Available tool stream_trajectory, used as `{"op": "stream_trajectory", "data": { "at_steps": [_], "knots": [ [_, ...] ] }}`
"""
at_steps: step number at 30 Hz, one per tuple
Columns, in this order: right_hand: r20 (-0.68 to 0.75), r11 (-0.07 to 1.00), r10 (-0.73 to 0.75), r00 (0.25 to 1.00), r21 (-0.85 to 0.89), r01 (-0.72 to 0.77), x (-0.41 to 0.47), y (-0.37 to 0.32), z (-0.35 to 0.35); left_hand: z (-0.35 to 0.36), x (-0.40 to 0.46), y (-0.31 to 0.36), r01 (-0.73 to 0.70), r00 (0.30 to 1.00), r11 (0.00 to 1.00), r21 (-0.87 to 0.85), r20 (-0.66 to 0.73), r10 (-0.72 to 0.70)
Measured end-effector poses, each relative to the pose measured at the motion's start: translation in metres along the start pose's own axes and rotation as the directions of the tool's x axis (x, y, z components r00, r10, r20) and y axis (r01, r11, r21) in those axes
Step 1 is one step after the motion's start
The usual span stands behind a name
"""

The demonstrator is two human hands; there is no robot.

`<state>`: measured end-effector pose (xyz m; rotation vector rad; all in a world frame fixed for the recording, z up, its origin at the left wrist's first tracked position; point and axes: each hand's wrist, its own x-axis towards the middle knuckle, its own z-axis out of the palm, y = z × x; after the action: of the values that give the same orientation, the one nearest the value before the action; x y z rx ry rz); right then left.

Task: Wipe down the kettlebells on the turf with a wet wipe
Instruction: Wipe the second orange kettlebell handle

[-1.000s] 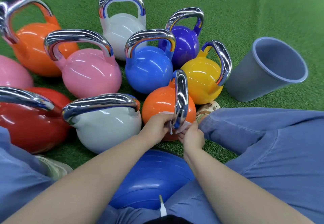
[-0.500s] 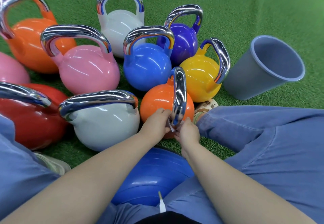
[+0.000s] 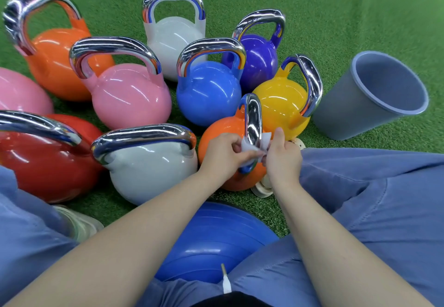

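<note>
Fingers (image 3: 234, 147) of my left hand (image 3: 222, 154) curl round one end of the wipe (image 3: 248, 145), and my right hand (image 3: 282, 156) pinches the other end, thumb up. Between them the white, crumpled wipe wraps the chrome handle (image 3: 253, 119) of the small orange kettlebell (image 3: 221, 130), which sits on the turf (image 3: 336, 6) directly under my fingers. I can read no writing or brand anywhere. Beyond my fingers stand glossy yellow (image 3: 281, 105), blue (image 3: 207, 95) and purple (image 3: 259, 59) bells; left of them grey (image 3: 149, 172), pink (image 3: 129, 97) and red (image 3: 43, 160) ones, all chrome-handled. A grey bin (image 3: 348, 114) stands to the right, well apart.
</note>
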<state>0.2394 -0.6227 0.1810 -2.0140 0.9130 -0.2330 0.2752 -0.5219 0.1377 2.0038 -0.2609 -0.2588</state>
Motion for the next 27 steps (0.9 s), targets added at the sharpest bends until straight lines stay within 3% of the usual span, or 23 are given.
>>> {"op": "stream_trajectory", "data": {
  "at_steps": [2,10,14,19,23,27],
  "knots": [
    [-0.009,0.999,0.010,1.000,0.043,-0.010,0.001,-0.002,0.001,0.001,0.006,0.007,0.060,0.997,0.995,-0.078,-0.049,-0.064],
    [-0.024,0.996,0.040,0.999,0.083,-0.038,0.003,0.014,0.014,0.012,0.002,0.005,0.151,0.979,0.919,-0.365,0.181,-0.089],
    [0.015,0.953,0.221,0.975,0.208,-0.219,0.004,0.019,0.021,0.009,-0.003,-0.010,0.086,0.969,0.945,-0.315,0.249,-0.005],
    [0.114,0.801,0.498,0.860,0.319,-0.506,0.007,0.032,0.028,0.015,-0.015,-0.032,0.055,0.952,0.992,-0.118,0.304,-0.016],
    [0.187,0.776,0.504,0.843,0.331,-0.537,0.001,0.038,0.025,0.017,-0.020,-0.036,0.029,0.965,0.999,-0.034,0.262,-0.019],
    [0.116,0.815,0.491,0.863,0.289,-0.502,-0.005,0.033,0.026,0.020,-0.022,-0.028,0.023,0.982,0.998,-0.059,0.190,-0.012]
  ]
}}
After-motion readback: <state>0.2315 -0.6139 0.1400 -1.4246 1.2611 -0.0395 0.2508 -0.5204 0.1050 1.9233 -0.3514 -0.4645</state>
